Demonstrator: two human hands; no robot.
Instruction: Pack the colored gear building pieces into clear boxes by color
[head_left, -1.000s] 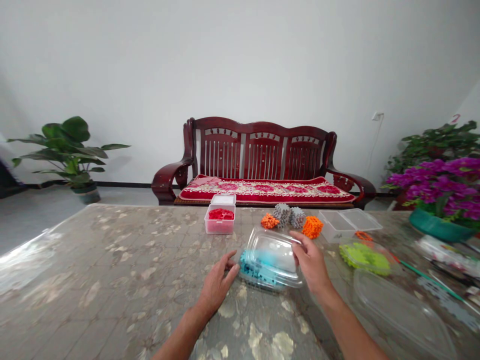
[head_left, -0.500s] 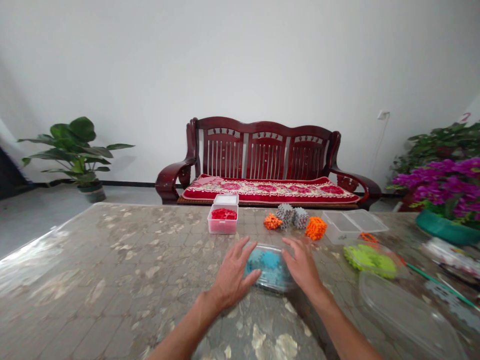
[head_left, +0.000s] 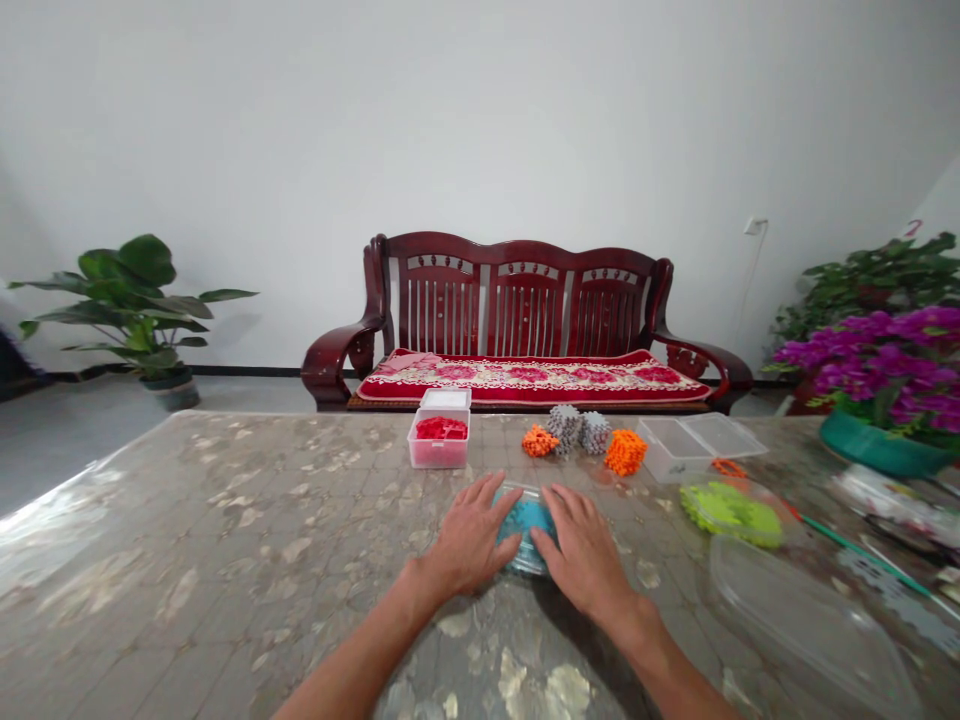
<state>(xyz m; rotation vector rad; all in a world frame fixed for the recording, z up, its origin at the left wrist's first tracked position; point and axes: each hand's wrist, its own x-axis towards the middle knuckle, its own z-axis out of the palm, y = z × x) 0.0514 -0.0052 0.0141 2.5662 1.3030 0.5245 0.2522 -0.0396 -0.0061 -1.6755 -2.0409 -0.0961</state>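
A clear plastic container [head_left: 527, 517] with light blue pieces inside sits on the table before me, its lid on top. My left hand [head_left: 474, 530] covers its left end, fingers along the far side and thumb towards the near side. Over the right end lies my right hand [head_left: 581, 545], fingertips at the far edge and thumb on the lid. Both hands hold the container between them, and they hide its two ends.
Farther back stand a box of red pieces [head_left: 439, 440], orange clusters [head_left: 625, 453], grey clusters [head_left: 565, 430] and an open clear box [head_left: 670, 448]. At right are lime-green pieces [head_left: 731, 514], a clear lid [head_left: 810, 620], a green stick [head_left: 862, 552] and a flower pot [head_left: 885, 445].
My hands have come closer together and now rest on the container, covering more of its ends. The whole view has shifted slightly.
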